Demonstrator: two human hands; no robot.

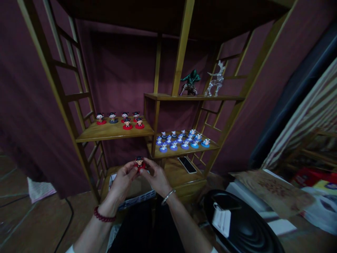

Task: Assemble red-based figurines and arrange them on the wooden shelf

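Pinched upright between left hand (pixel 122 181) and right hand (pixel 157 177): a black-haired figurine on a red base (pixel 139 162), long axis toward 12 o'clock, about equally near both. Held at 9 by left thumb and fingers, at 3 by right, drawn close together with little gap. Directly below at 6, an open box (pixel 137 201). At 11, beyond the shelf edge (pixel 113 138), six similar figurines (pixel 127 124). At 2, past an upright post (pixel 155 128), purple- and blue-based figurines (pixel 173 145); at 3, a smartphone (pixel 187 164).
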